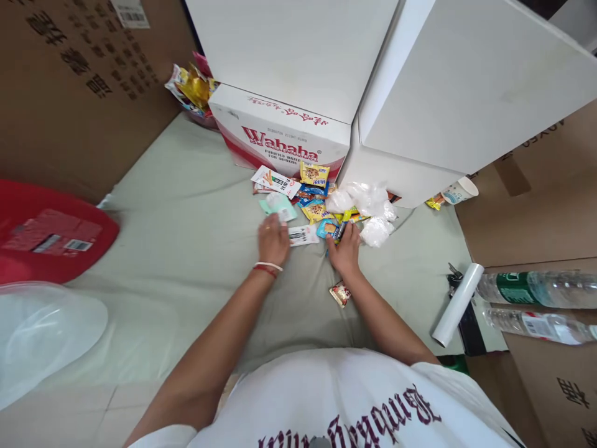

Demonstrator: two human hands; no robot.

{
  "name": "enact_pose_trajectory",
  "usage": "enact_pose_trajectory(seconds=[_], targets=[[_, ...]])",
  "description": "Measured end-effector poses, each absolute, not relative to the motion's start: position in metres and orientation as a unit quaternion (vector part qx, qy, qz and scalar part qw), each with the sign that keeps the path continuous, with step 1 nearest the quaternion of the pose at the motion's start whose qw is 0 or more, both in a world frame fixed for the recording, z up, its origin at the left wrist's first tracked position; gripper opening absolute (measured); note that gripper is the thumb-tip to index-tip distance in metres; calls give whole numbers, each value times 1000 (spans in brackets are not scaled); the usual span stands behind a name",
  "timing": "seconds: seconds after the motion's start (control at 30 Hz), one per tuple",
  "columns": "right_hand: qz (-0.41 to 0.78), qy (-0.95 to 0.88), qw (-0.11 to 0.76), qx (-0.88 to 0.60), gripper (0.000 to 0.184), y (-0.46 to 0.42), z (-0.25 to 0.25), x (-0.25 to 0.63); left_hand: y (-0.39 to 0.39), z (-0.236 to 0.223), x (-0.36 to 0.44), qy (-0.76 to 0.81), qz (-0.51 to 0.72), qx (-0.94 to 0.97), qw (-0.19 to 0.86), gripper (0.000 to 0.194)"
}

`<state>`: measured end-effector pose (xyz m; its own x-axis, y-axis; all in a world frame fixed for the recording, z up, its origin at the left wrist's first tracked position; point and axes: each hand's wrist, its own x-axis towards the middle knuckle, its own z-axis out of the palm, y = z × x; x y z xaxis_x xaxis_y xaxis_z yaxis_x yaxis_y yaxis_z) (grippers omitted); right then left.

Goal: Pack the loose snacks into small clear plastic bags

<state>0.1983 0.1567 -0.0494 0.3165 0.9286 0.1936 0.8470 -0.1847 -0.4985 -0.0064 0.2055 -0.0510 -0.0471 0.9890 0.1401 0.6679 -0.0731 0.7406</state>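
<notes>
My left hand [273, 241], slightly blurred, has its fingers closed on the lower edge of a pale green packet [281, 208]. A white snack packet with dark print [304, 235] lies just right of that hand. My right hand [346, 252] has its thumb and fingers around a small dark snack packet [341, 231], partly hidden by the fingers. Beside its thumb lies a light-blue biscuit packet [327, 228]. Above are yellow cookie packets [315, 175], another white packet [276, 181] and crumpled clear plastic bags [369, 198]. A small brown-and-cream packet [340, 294] lies near my right forearm.
A white-and-red Wahaha carton [284, 134] stands behind the packets, against white cabinets [298, 50]. At left are a red plastic item [51, 230] and a translucent tub [46, 336]. A white roll [458, 305], plastic bottles [541, 289] and a paper cup [459, 191] are at right.
</notes>
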Motion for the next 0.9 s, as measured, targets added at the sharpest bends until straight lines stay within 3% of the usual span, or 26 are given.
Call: enact_pose_trajectory(seconds=[0.1, 0.23, 0.4, 0.47, 0.67, 0.9], targets=[[139, -604, 257, -742, 76, 176, -26, 192, 184, -46, 7, 607, 333, 677, 249, 49], [163, -682, 231, -675, 71, 128, 21, 234, 165, -38, -42, 623, 412, 638, 187, 43], [180, -846, 109, -490, 100, 21, 18, 280, 185, -39, -131, 704, 420, 553, 150, 28], [156, -859, 95, -479, 99, 7, -4, 275, 204, -41, -151, 749, 413, 500, 134, 18], [85, -850, 168, -492, 73, 102, -44, 208, 278, -36, -165, 780, 415, 454, 113, 8], [76, -816, 281, -500, 69, 154, -43, 183, 391, -17, -183, 765, 345, 539, 72, 17]])
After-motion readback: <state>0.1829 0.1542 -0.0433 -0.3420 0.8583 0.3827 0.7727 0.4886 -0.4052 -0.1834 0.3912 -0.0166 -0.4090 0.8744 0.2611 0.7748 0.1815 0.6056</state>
